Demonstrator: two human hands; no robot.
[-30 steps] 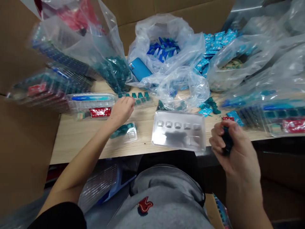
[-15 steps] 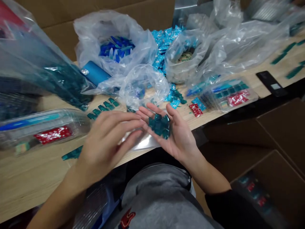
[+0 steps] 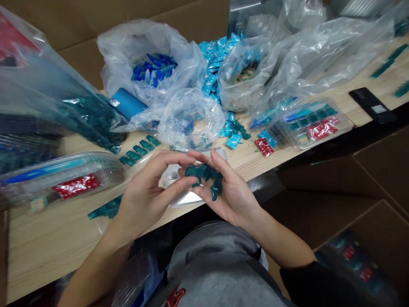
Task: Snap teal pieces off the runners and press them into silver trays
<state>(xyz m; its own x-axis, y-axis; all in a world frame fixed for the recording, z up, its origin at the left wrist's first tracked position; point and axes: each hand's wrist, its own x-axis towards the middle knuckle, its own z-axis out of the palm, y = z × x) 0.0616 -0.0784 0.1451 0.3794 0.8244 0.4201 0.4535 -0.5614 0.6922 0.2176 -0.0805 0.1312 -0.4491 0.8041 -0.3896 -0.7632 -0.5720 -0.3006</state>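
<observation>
Our left hand [image 3: 143,189] has closed in, fingers pinching teal pieces [image 3: 206,172] in our right hand [image 3: 234,195], whose fingers curl behind them; both now share the handling.

The held pieces [image 3: 204,172] are dark teal. The counter [image 3: 41,256] is pale grained wood. A small packet [image 3: 264,147] is red with white spots, the piled packets [image 3: 217,54] sky blue flecked with white. The bagged sticks [image 3: 153,70] run deep to pale blue; the shirt [image 3: 207,260] is grey.
</observation>
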